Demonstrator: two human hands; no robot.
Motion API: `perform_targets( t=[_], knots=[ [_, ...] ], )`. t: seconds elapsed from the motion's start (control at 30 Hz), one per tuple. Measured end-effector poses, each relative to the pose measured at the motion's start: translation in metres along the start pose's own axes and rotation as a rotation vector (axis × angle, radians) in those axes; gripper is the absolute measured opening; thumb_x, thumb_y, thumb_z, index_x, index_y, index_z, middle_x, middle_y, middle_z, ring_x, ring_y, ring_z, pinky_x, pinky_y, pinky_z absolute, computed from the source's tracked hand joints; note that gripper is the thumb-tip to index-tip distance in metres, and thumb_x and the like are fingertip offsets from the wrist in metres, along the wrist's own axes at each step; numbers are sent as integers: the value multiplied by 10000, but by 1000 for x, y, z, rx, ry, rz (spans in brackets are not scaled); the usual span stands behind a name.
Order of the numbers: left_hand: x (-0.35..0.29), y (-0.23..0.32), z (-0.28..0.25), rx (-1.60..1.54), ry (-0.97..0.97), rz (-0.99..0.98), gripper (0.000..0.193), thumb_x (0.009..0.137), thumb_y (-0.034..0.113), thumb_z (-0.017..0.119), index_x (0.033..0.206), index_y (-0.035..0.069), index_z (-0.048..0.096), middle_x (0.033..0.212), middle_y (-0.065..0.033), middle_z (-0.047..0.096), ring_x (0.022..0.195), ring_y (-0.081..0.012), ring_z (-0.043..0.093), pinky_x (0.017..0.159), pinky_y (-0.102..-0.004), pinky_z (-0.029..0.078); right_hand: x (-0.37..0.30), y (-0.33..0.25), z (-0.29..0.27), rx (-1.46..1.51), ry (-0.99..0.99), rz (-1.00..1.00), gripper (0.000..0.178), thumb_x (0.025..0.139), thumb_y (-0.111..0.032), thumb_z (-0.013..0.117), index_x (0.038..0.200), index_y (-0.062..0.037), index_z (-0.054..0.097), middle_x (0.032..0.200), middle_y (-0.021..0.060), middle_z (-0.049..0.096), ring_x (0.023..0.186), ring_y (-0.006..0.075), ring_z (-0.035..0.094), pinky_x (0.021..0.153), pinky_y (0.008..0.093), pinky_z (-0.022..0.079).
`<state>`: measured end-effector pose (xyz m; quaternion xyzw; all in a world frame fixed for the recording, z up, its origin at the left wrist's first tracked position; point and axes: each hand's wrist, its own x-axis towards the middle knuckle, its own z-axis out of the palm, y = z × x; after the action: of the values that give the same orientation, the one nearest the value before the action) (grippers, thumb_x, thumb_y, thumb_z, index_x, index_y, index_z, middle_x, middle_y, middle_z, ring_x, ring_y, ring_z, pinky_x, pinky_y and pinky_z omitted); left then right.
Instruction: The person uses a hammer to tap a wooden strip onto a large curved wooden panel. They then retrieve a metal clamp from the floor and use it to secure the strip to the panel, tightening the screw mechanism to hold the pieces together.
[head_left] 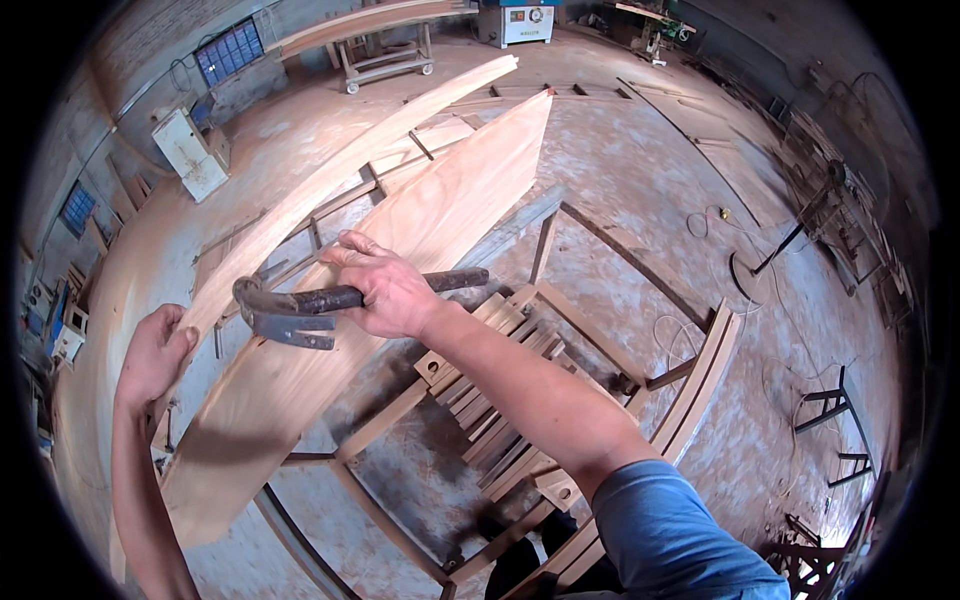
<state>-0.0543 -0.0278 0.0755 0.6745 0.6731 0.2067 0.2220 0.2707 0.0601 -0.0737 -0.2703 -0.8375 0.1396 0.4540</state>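
Observation:
My right hand (385, 290) is closed round the dark handle of a claw hammer (285, 322), its metal head pointing left. The fingers of that hand also lie against the edge of a wide pale wooden board (460, 190), which slants from near left to far centre. My left hand (155, 355) grips the near end of a long narrow wooden plank (350, 155), beside the wide board and to its left. Part of the left fingers is hidden behind the wood.
Below stands an open wooden frame (390, 515) with several stacked wood strips (490, 400) in it. Two long rails (700, 375) lie at the right. Farther off are a wheeled wooden cart (385, 70), a white cabinet (190, 155) and a black stand (835, 430). Thin cables trail on the floor.

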Motion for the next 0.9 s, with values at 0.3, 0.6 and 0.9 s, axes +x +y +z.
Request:
perform_targets(
  t=[0.3,0.6,0.9],
  knots=[
    [6,20,7,176,9,161,252,851,135,607,992,-73,590,858,-161,630,825,-208,584,808,-351,477,-3,1,-1,-11,4,-68,114,748,-75,693,855,-70,654,1352,95,571,1337,377,446,1126,427,387],
    [12,35,12,235,6,180,262,839,139,615,993,-70,586,860,-200,618,828,-266,597,806,-381,473,-5,6,2,22,-18,-70,97,733,-84,652,819,-50,684,1366,107,566,1375,373,401,1150,410,351],
    [4,50,11,364,76,209,303,825,148,640,1048,-42,560,909,-217,605,858,-334,586,820,-408,463,-7,7,2,-20,-3,-93,111,723,-80,638,818,-46,686,1383,112,558,1375,383,400,1150,415,354]
  ],
)
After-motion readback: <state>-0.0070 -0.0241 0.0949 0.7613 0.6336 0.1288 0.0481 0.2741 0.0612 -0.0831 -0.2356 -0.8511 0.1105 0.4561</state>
